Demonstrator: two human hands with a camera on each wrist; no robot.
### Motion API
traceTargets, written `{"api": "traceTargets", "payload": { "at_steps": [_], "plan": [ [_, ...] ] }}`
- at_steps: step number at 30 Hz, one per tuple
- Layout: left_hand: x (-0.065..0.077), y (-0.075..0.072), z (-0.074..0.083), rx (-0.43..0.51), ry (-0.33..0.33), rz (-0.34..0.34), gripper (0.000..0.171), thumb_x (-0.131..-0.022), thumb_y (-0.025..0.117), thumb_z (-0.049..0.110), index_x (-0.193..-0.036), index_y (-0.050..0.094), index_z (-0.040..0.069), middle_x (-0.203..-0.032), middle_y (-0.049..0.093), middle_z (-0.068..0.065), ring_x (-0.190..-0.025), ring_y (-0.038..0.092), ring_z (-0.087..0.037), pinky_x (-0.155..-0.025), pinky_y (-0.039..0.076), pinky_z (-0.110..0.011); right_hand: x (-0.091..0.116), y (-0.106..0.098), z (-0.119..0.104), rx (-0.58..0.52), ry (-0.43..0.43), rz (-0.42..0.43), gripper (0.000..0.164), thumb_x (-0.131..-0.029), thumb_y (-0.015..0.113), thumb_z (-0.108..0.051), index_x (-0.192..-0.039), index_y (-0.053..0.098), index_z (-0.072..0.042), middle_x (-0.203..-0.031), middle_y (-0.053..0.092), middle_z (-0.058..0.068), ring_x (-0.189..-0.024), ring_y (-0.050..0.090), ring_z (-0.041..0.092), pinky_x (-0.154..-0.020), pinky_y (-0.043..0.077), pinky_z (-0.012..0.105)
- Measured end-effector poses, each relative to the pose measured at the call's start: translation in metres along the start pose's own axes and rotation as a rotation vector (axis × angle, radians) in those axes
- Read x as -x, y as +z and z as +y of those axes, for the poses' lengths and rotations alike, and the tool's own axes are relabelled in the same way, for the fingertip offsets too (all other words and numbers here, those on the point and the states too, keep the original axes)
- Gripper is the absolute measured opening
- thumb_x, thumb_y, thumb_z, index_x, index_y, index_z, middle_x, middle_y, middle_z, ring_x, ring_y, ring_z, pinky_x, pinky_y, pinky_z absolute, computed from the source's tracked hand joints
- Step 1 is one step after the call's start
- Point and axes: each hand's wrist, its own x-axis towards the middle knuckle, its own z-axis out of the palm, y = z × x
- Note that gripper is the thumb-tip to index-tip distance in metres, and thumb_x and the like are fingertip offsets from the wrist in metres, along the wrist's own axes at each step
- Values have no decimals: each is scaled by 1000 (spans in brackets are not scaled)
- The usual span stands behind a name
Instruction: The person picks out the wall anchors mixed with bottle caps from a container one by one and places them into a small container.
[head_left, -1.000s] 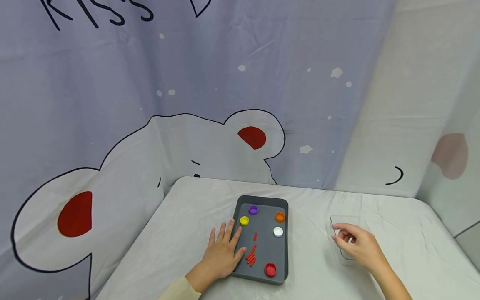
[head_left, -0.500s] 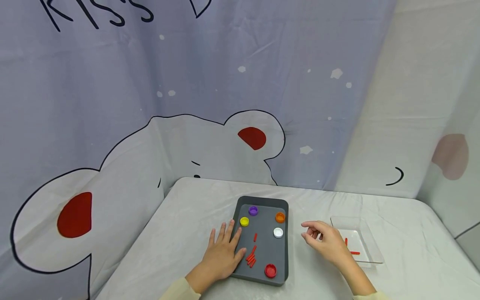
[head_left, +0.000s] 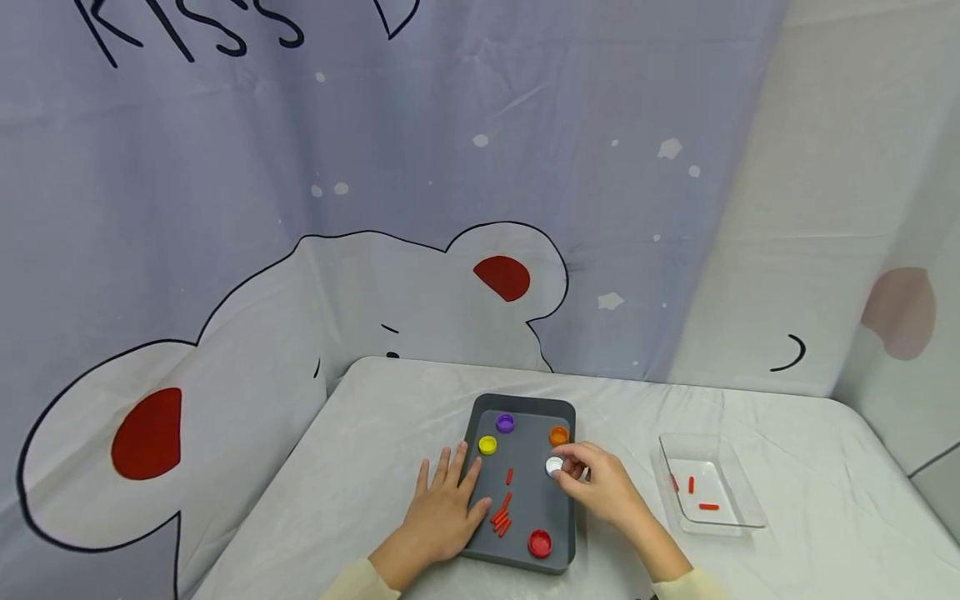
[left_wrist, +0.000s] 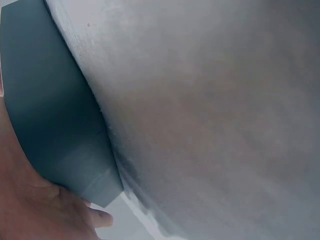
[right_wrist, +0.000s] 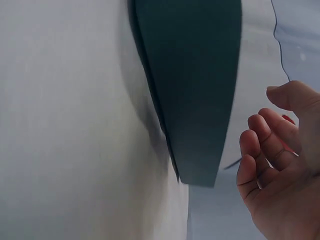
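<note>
A dark grey tray (head_left: 528, 500) lies on the white cloth. It holds small round caps: purple (head_left: 506, 423), yellow (head_left: 487, 445), orange (head_left: 558, 435), white (head_left: 553, 467) and red (head_left: 540, 544). Several short red sticks (head_left: 501, 517) lie in its lower left part. My left hand (head_left: 442, 510) rests with spread fingers on the tray's left rim. Over the right rim is my right hand (head_left: 600, 483), its thumb and forefinger apart around the white cap in the head view. In the right wrist view, the fingers (right_wrist: 262, 142) bend loosely above the tray side, nothing visible between them.
A clear plastic box (head_left: 731, 527) stands right of the tray, with 3 red sticks (head_left: 708, 507) inside. White cloth (head_left: 405, 417) covers the table, and a printed curtain (head_left: 420, 150) hangs behind it.
My right hand has moved left from over the clear box to the tray's white cap, uncovering the box and its red sticks. The left hand stays in place.
</note>
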Motion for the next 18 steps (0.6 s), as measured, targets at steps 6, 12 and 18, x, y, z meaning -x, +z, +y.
{"api": "traceTargets", "payload": {
  "at_steps": [6, 12, 18],
  "plan": [
    [-1, 3, -1, -6, -15, 1, 66, -105, 44, 52, -158, 38, 13, -168, 18, -15, -153, 17, -43, -118, 9, -67, -7, 14, -5, -27, 42, -68, 21, -87, 78, -10, -108, 74, -10, -83, 62, -10, -71, 56, 3, -63, 50, 25],
    [-2, 3, 0, -23, -22, -3, 66, -105, 43, 52, -158, 37, 15, -169, 17, -14, -154, 16, -41, -118, 10, -67, -13, 27, -7, -20, 65, -107, 22, -87, 79, -10, -109, 74, -9, -84, 62, -9, -73, 57, 4, -67, 52, 24],
    [-2, 3, -1, -31, -18, -3, 66, -105, 42, 52, -158, 37, 14, -169, 17, -14, -154, 17, -41, -119, 11, -67, -17, 36, -8, -15, 89, -137, 24, -87, 79, -11, -109, 74, -4, -85, 64, -4, -74, 59, 8, -68, 52, 25]
  ]
}}
